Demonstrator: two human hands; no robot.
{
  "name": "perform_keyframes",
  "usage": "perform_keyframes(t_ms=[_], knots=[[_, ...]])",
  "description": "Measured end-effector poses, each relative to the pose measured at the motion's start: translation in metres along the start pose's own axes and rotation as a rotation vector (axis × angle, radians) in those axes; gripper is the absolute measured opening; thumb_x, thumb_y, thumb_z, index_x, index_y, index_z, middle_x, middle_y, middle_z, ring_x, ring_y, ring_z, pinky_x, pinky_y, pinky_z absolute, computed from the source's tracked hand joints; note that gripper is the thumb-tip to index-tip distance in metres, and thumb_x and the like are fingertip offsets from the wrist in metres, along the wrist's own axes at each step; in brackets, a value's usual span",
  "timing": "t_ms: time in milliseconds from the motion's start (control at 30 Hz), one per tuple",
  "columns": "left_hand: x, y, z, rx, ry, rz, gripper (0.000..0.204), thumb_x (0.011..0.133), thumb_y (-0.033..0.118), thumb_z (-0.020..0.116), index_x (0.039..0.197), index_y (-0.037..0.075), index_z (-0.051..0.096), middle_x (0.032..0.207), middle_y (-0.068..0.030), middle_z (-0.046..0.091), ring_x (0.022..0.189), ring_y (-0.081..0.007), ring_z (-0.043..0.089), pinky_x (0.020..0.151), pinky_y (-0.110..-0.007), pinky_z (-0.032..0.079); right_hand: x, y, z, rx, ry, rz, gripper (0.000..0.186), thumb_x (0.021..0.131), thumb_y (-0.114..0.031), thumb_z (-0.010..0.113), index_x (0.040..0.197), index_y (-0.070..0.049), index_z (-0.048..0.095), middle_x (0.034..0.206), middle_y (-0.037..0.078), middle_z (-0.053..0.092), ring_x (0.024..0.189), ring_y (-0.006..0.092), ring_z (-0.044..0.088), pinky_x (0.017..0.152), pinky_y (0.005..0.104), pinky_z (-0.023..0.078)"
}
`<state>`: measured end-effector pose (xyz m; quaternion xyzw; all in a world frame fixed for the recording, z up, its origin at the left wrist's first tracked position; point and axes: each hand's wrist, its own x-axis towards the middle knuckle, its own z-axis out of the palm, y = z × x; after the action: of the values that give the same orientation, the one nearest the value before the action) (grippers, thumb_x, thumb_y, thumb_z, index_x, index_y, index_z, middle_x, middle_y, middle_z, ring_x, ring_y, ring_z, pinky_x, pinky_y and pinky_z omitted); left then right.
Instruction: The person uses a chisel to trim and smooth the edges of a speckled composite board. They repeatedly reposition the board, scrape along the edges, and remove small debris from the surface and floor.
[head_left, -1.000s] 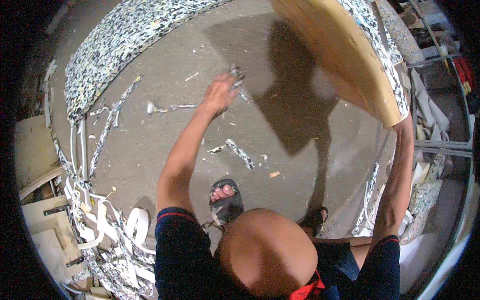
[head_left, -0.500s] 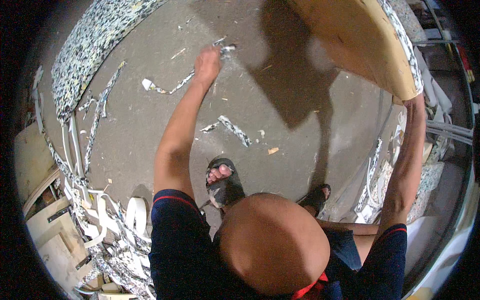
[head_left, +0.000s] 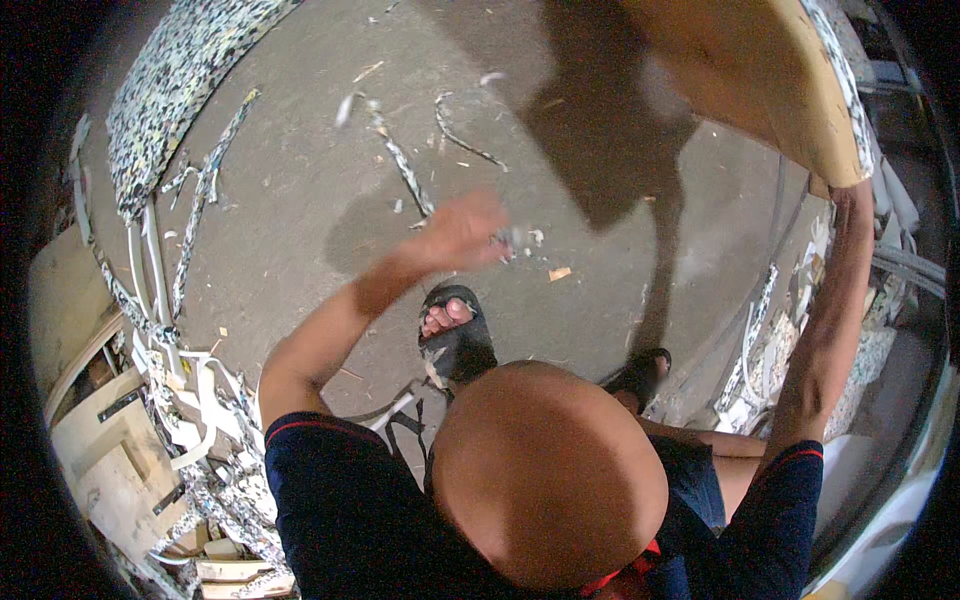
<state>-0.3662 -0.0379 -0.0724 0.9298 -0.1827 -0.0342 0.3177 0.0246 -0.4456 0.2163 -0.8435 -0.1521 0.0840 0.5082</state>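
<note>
My left hand (head_left: 465,232), smeared by motion, is low over the floor in front of my left foot. It is closed on a speckled foam strip (head_left: 402,165) that trails away toward the far left. A pale, blurred end shows at the fingertips. At the right, my raised right hand (head_left: 851,200) grips the lower corner of a large tan board (head_left: 760,85) with a speckled foam edge. Its fingers are partly hidden behind the board. A thin speckled scrap (head_left: 465,140) lies on the floor beyond my left hand.
A large speckled foam sheet (head_left: 180,100) stands at the far left. Tangled white and speckled offcuts (head_left: 210,430) and wooden pieces (head_left: 115,445) are heaped at the near left. More scraps (head_left: 765,355) lie below my right arm. My sandalled left foot (head_left: 455,335) is near the centre.
My left hand has come nearer and to the right, dragging the foam strip, and is now over where another speckled piece lay. The board and my right hand have shifted slightly right in view.
</note>
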Motion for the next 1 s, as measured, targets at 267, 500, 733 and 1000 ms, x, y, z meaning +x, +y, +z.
perform_keyframes(t_ms=[267, 500, 733, 1000], knots=[[-0.023, -0.010, 0.014, 0.245, 0.131, 0.069, 0.030, 0.091, 0.035, 0.067, 0.103, 0.009, 0.059, 0.102, -0.0122, 0.060, 0.106, -0.0330, 0.060, 0.086, -0.047, 0.048, -0.009, -0.003, -0.003, -0.008, 0.028, 0.007, 0.050, 0.100, -0.017, 0.065, 0.145, 0.000, 0.050, 0.136, 0.011, 0.064, 0.116, 0.0187, 0.064, 0.102, 0.0331, 0.051], [-0.017, -0.014, 0.017, 0.245, 0.097, 0.216, 0.013, 0.086, 0.015, 0.063, 0.092, 0.007, 0.056, 0.089, -0.0135, 0.062, 0.091, -0.0334, 0.065, 0.076, -0.047, 0.052, -0.012, -0.004, -0.002, -0.002, 0.028, 0.000, 0.050, 0.100, -0.017, 0.065, 0.145, 0.000, 0.050, 0.135, 0.011, 0.064, 0.115, 0.0189, 0.064, 0.102, 0.0332, 0.051], [-0.024, 0.010, 0.020, 0.030, -0.087, -0.009, 0.027, 0.083, 0.011, 0.066, 0.108, 0.005, 0.058, 0.094, -0.0160, 0.062, 0.094, -0.0390, 0.064, 0.082, -0.052, 0.051, -0.007, -0.012, 0.004, -0.007, 0.014, -0.015, 0.051, 0.099, -0.018, 0.065, 0.144, 0.001, 0.051, 0.135, 0.012, 0.064, 0.115, 0.0191, 0.064, 0.101, 0.0333, 0.051], [-0.030, 0.028, 0.033, 0.053, 0.166, -0.367, 0.035, 0.087, 0.008, 0.066, 0.121, 0.008, 0.061, 0.102, -0.0203, 0.059, 0.097, -0.0438, 0.063, 0.084, -0.055, 0.050, 0.001, -0.010, 0.004, 0.006, -0.003, -0.003, 0.051, 0.099, -0.018, 0.066, 0.144, 0.001, 0.051, 0.134, 0.012, 0.064, 0.115, 0.0193, 0.064, 0.101, 0.0334, 0.051]])
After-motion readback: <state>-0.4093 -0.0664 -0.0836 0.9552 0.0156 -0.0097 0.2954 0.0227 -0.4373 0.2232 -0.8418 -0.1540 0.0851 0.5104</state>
